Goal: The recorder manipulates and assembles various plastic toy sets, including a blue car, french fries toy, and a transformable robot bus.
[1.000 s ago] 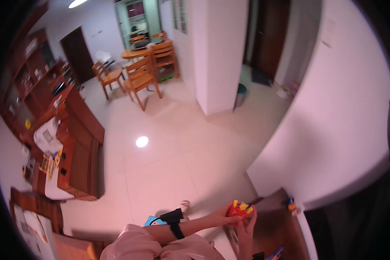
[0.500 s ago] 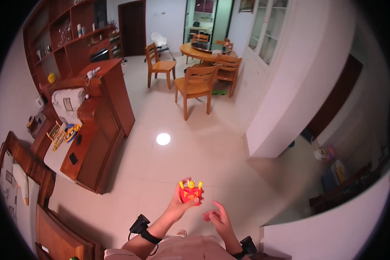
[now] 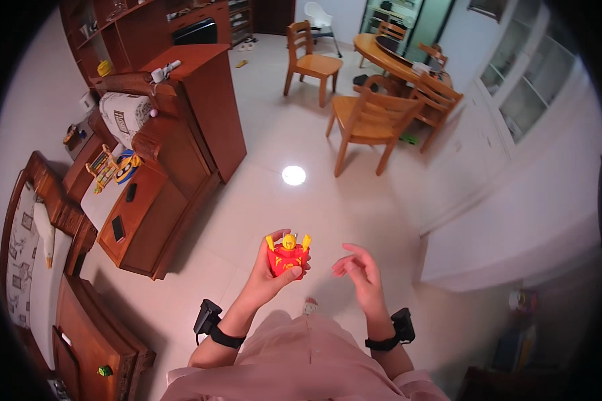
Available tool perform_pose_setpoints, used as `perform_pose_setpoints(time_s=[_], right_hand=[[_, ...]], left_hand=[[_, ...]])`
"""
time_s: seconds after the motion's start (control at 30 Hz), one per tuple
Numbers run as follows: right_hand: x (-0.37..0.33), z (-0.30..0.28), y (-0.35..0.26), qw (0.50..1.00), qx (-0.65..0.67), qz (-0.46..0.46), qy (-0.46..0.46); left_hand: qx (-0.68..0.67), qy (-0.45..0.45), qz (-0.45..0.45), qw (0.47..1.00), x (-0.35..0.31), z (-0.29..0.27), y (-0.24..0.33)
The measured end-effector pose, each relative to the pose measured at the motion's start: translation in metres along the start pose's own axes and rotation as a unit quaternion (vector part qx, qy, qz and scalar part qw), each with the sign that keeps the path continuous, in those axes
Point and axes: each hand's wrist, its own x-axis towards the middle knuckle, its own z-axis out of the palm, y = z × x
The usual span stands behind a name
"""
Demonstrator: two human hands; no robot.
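My left hand (image 3: 264,283) is wrapped around a red and yellow toy figure (image 3: 289,259), held upright in front of me. The toy has a red body with yellow markings, a yellow head and two raised yellow arms. My thumb lies across its lower front; the other fingers are mostly hidden behind it. To the right, my right hand (image 3: 362,275) hovers apart from the toy, its fingers loosely bent and spread, with nothing in them. Black straps with small black devices sit around both wrists.
On the left stands a wooden sofa (image 3: 140,230) with two dark phone-like objects and a bead toy on it. Ahead are a wooden chair (image 3: 371,120), another chair (image 3: 314,65) and a round table (image 3: 381,57). White cabinets (image 3: 461,154) line the right side.
The view has turned to the right and I have moved forward. Both hands sit higher in view, and the right hand is farther from the toy. My left hand keeps its hold.
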Motion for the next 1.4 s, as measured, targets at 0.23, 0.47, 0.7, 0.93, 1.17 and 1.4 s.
perform_pose_setpoints(time_s=[0.23, 0.47, 0.7, 0.93, 1.17, 1.4], right_hand=[[0.219, -0.006, -0.009, 0.988, 0.011, 0.008, -0.151], [0.439, -0.001, 0.017, 0.985, 0.023, 0.025, -0.168], [0.635, -0.021, -0.009, 0.995, 0.048, 0.018, -0.091], [0.868, -0.032, 0.037, 0.988, 0.115, 0.052, -0.086], [1.104, -0.020, 0.044, 0.974, 0.069, 0.108, -0.186], [1.329, 0.040, 0.057, 0.951, -0.181, 0.039, -0.247]], left_hand=[[-0.058, 0.110, 0.049, 0.991, 0.145, -0.063, 0.023], [0.024, 0.171, 0.078, 0.982, 0.349, -0.163, 0.041], [0.524, 0.135, 0.322, 0.777, 0.595, -0.212, 0.114], [0.586, 0.030, 0.293, 0.755, 0.808, -0.262, 0.115], [0.455, 0.064, 0.131, 0.879, 0.972, -0.353, 0.164], [0.511, 0.049, 0.097, 0.853, 1.146, -0.498, 0.215]])
